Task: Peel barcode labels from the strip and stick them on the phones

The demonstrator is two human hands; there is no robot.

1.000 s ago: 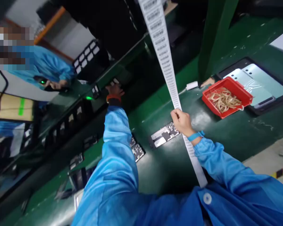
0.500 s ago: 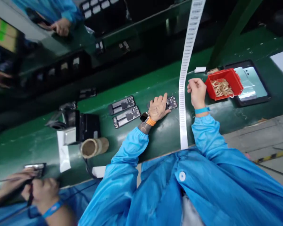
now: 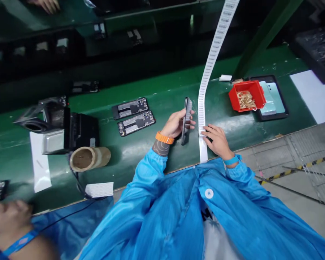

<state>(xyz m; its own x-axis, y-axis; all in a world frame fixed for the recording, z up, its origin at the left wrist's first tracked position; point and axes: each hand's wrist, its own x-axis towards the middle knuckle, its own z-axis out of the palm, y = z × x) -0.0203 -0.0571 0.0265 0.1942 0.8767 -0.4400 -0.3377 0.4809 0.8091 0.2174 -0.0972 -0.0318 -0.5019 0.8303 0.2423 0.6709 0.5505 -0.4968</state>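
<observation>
My left hand (image 3: 176,123) grips a phone (image 3: 186,121), an open one like those beside it, tilted up on its long edge above the bench. To its right a long white strip of barcode labels (image 3: 202,108) runs down to the bench's front edge. My right hand (image 3: 217,140) has its fingertips closed on the lower part of that strip. Left of my hands, two opened phones (image 3: 136,122) lie side by side, their circuit boards showing. A red bin (image 3: 234,99) of small tan strips stands beyond my right hand.
Light green phone back panels (image 3: 276,99) lie in a black tray behind the bin. At left stand a brown cardboard roll (image 3: 104,156) and a black device (image 3: 83,130). A co-worker's hand (image 3: 9,216) is at the lower left. A green post (image 3: 271,34) rises at the back right.
My left hand has lifted the phone off the bench and turned it on edge. My right hand has moved down and left from near the red bin onto the label strip.
</observation>
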